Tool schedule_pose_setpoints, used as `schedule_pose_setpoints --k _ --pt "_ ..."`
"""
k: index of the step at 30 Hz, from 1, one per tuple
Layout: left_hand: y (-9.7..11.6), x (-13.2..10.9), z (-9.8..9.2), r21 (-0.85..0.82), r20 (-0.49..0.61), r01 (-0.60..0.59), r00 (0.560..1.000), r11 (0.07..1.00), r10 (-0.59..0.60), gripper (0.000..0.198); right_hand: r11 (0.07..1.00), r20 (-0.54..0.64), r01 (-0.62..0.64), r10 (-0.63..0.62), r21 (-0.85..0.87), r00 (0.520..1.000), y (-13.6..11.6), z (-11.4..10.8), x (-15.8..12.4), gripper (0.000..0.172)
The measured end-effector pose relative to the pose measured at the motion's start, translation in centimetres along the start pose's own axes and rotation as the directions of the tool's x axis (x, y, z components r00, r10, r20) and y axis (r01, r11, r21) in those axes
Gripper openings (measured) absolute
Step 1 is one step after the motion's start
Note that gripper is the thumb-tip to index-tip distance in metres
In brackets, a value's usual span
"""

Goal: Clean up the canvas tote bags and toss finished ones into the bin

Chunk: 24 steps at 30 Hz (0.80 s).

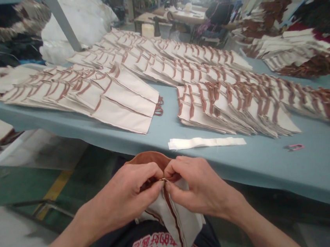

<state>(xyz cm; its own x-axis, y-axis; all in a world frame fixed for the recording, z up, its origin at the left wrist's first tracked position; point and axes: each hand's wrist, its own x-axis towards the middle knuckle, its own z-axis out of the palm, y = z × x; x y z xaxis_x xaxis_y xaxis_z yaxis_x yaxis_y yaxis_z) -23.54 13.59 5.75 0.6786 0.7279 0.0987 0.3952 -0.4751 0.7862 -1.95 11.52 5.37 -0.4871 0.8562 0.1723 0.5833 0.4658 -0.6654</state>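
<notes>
A cream cloth piece with brown trim (190, 223) lies over my lap, its brown upper part curving up behind my fingers. My left hand (131, 192) pinches the piece at the top of its brown-edged seam. Right beside it, my right hand (196, 183) pinches the same seam from the other side, the fingertips of both hands nearly touching. The seam runs down from between my thumbs toward my lap. Parts of the cloth are hidden behind both hands.
On the blue-covered table (275, 167) lie overlapping rows of cream pieces with brown trim (127, 100), white strips (206, 142) and small pink-handled snips (295, 147). A metal post (62, 22) stands at the back left. Another person (220, 13) sits farther back.
</notes>
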Motion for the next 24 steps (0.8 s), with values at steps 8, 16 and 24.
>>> schedule_pose_setpoints --k 8,16,24 --pt "-1.1 -0.6 0.6 0.208 -0.051 -0.189 0.978 0.96 0.203 0.016 0.997 0.003 -0.066 0.066 0.03 0.998 -0.1 0.4 0.2 0.008" --pt "-1.7 -1.4 1.2 0.446 -0.049 -0.392 0.887 0.805 0.459 0.024 0.904 0.163 -0.259 0.215 0.339 0.963 0.1 0.3 0.6 0.006" --pt "-1.9 -1.8 2.3 0.542 -0.077 -0.406 0.848 0.736 0.525 0.026 0.655 0.36 -0.463 0.297 0.596 0.884 0.7 1.1 0.3 0.02"
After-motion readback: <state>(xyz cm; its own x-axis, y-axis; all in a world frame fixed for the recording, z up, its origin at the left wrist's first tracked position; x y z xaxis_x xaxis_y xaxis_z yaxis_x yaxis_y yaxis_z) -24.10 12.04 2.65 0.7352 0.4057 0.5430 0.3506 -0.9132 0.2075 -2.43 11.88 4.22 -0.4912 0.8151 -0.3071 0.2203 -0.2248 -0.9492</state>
